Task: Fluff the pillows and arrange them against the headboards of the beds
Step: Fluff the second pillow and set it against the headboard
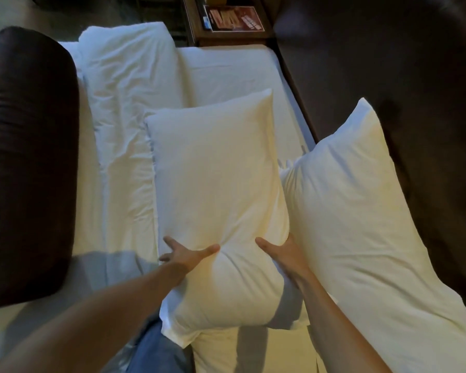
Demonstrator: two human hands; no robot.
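A white pillow (215,184) lies lengthwise in the middle of the bed, and both my hands squeeze its near half. My left hand (186,254) presses its left side with fingers spread. On its right side my right hand (285,254) pushes in, wedged between this pillow and a second white pillow (361,211). That second pillow leans against the dark padded headboard (414,76) on the right. The fabric dents between my thumbs. Another white pillow (215,351) shows partly under the near end.
A folded white duvet (127,103) runs along the left of the white sheet (226,74). A dark brown bolster (30,162) lies at the far left. A wooden nightstand (232,20) with a red leaflet stands beyond the bed. My jeans-clad knee (156,351) rests near the bottom.
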